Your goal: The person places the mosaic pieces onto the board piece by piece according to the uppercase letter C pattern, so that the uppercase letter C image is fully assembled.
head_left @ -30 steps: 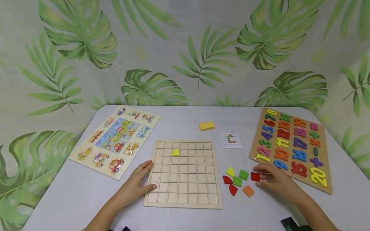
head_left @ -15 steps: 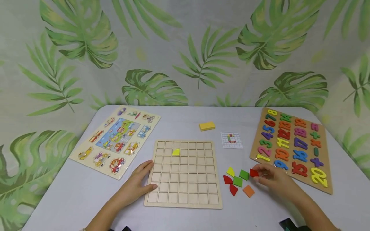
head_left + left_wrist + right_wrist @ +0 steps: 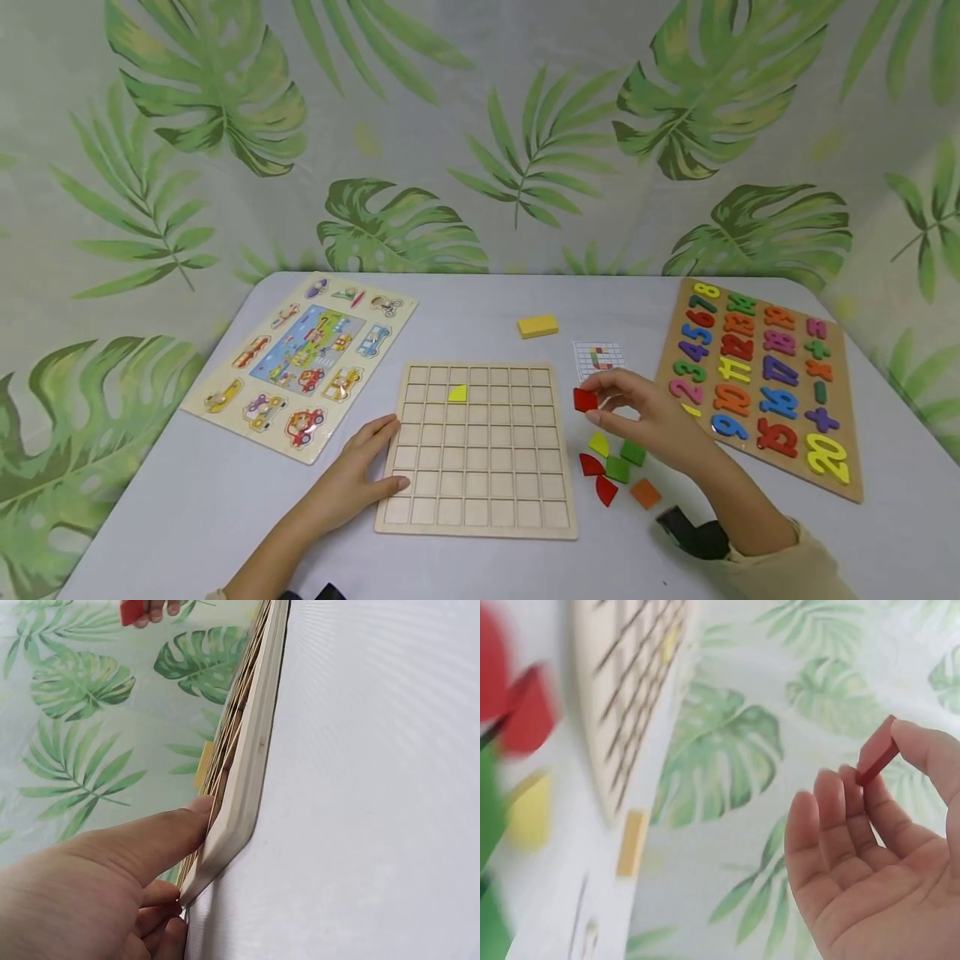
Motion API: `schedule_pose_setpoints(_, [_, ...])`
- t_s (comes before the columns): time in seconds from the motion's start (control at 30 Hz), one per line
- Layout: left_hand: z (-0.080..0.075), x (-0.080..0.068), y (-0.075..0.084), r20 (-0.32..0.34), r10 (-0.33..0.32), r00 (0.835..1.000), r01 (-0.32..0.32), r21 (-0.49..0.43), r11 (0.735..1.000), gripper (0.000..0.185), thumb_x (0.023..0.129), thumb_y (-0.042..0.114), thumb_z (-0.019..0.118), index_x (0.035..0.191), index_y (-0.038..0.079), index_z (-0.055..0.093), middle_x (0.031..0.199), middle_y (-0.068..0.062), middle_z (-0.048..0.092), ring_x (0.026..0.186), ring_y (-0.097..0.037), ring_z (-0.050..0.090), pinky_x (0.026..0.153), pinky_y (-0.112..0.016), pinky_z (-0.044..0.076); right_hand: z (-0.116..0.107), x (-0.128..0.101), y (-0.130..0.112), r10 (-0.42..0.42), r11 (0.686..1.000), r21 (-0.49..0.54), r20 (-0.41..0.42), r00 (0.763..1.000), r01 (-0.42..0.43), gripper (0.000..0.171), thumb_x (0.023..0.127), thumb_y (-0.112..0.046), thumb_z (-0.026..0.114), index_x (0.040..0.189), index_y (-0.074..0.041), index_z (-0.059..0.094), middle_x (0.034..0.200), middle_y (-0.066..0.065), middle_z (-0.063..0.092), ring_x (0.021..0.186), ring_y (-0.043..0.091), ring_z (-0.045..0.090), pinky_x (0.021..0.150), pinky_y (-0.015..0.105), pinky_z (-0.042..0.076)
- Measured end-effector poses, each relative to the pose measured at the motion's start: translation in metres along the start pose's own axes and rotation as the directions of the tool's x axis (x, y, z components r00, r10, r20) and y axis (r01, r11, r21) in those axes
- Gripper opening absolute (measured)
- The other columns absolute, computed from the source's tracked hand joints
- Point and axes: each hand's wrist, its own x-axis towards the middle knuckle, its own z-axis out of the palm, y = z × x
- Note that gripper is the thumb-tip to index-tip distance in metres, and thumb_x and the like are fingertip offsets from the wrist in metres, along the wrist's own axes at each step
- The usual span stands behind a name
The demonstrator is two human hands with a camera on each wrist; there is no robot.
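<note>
A red square tile is pinched between the thumb and fingertips of the right hand and is held in the air just beside the right edge of the wooden grid board, above the loose tiles on the table. The pinch at the tile's edges leaves its face exposed, which would suit seating it in a cell. The left hand is laid flat, fingers relaxed, against the board's left edge; the board appears to be steadied by it. One yellow piece is seated in the grid. A pattern card lies near the number puzzle.

Half a second earlier, the tile was held low beside the loose tiles; it has since been lifted and carried toward the board. The left hand is unchanged.
</note>
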Motion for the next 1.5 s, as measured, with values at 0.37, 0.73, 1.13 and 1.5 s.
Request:
schedule_pose_setpoints(0.37, [-0.001, 0.001, 0.002, 0.020, 0.020, 1.000, -0.020, 0.010, 1.000, 0.083, 0.074, 0.032, 0.073, 0.138, 0.000, 0.031, 0.144, -0.009, 0.024, 0.132, -0.030, 0.017, 0.102, -0.050, 0.020, 0.062, 0.071, -0.009, 0.007, 0.982, 0.186, -0.018, 1.000, -0.004, 0.028, 0.084, -0.015, 0.065, 0.109, -0.005, 0.059, 0.101, 0.004, 0.059, 0.086, 0.018, 0.054, 0.077, 0.033, 0.048])
schedule_pose_setpoints(0.73, [0.002, 0.002, 0.001, 0.022, 0.020, 1.000, -0.021, 0.009, 1.000, 0.083, 0.074, 0.033, 0.073, 0.138, 0.000, 0.031, 0.144, -0.009, 0.025, 0.131, -0.029, 0.018, 0.102, -0.049, 0.021, 0.097, 0.085, 0.039, 0.198, 0.967, 0.156, 0.025, 0.980, -0.200, 0.027, 0.080, -0.016, 0.069, 0.106, -0.008, 0.064, 0.091, 0.004, 0.060, 0.079, 0.019, 0.053, 0.070, 0.028, 0.046])
schedule_pose_setpoints(1.13, [0.000, 0.000, 0.002, -0.028, 0.003, 1.000, -0.003, 0.004, 1.000, 0.080, 0.071, 0.033, 0.075, 0.136, 0.004, 0.037, 0.141, -0.007, 0.031, 0.130, -0.030, 0.023, 0.101, -0.051, 0.022, 0.104, 0.092, 0.051, 0.075, 0.995, -0.071, 0.071, 0.995, -0.070, 0.024, 0.080, -0.018, 0.069, 0.102, -0.010, 0.066, 0.093, -0.002, 0.058, 0.077, 0.013, 0.049, 0.067, 0.027, 0.045])
schedule_pose_setpoints(1.5, [0.000, 0.000, 0.002, -0.018, 0.009, 1.000, -0.009, 0.015, 1.000, 0.081, 0.073, 0.036, 0.073, 0.137, 0.003, 0.036, 0.142, -0.009, 0.030, 0.130, -0.031, 0.022, 0.101, -0.051, 0.021, 0.108, 0.094, 0.052, 0.117, 0.991, -0.075, 0.065, 0.991, -0.112, 0.018, 0.082, -0.015, 0.066, 0.100, -0.011, 0.066, 0.092, -0.002, 0.054, 0.079, 0.014, 0.047, 0.070, 0.029, 0.043])
